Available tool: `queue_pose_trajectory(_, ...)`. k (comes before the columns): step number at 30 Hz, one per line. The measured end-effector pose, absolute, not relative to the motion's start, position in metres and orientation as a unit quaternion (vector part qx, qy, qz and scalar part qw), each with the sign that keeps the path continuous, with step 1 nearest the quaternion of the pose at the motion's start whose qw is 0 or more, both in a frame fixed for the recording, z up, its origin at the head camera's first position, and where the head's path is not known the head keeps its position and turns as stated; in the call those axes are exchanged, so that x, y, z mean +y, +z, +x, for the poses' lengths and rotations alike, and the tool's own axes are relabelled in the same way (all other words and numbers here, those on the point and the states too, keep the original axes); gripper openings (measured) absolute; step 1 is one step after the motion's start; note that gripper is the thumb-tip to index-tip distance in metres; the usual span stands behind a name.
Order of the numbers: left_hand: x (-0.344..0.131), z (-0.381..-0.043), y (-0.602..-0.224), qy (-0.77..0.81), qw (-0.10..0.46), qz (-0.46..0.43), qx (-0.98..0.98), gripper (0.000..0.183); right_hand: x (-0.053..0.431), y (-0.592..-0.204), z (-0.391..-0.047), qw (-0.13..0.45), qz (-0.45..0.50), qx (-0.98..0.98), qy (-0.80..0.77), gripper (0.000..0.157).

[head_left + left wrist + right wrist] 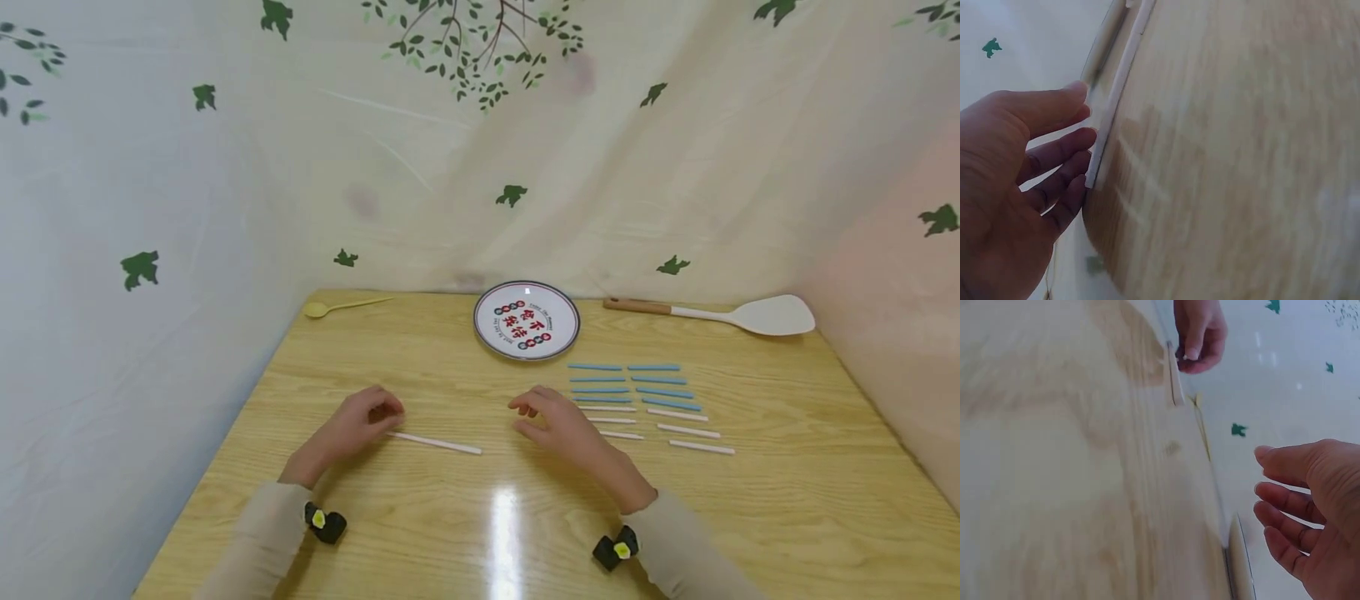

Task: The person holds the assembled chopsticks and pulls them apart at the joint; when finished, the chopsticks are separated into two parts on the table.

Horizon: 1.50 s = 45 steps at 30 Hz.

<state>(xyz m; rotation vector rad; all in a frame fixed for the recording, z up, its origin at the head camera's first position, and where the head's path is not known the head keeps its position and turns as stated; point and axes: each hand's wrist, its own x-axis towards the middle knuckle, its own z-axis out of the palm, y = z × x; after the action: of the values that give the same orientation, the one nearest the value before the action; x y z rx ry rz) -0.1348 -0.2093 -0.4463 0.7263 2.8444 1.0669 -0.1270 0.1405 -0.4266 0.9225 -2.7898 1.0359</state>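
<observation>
A thin white stick point(438, 443) lies on the table, its left end at the fingertips of my left hand point(365, 422). In the left wrist view, the loosely bent fingers of that hand are right at the side of the white stick point(1109, 122), with no grip around it. My right hand point(558, 423) hovers to the right of the stick, fingers loosely bent, holding nothing. Beside the right hand lie rows of blue sticks point(600, 390) and white sticks point(688, 431) in two columns; the hand hides the left ends of some white ones.
A round plate point(487, 342) with red printing stands at the back middle. Toward the back left lies a yellow spoon point(318, 310). A white spatula point(772, 316) with a wooden handle lies at the back right. Printed cloth point(420, 208) surrounds the table's back and sides.
</observation>
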Motion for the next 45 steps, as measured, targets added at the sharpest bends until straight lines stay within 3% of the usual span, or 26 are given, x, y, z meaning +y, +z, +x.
queue_pose_trajectory(17, -0.200, -0.132, -0.449, 0.331, 0.093, 0.300, 0.890, 0.013, 0.085, -0.445, -0.122, -0.059, 0.346, -0.880, 0.321, 0.026)
queue_pose_trajectory(31, -0.180, -0.132, -0.444, 0.286, 0.063, 0.315, 0.903, 0.005, 0.075, -0.449, -0.119, -0.037, 0.347, -0.889, 0.296, 0.005)
queue_pose_trajectory(40, -0.166, -0.134, -0.430, 0.298, 0.087, 0.291, 0.905, 0.002, 0.085, -0.439, -0.122, -0.054, 0.283, -0.898, 0.332, 0.006)
queue_pose_trajectory(45, -0.149, -0.134, -0.416, 0.275, 0.074, 0.305, 0.909, 0.007, 0.093, -0.427, -0.126, -0.049, 0.274, -0.895, 0.348, 0.011)
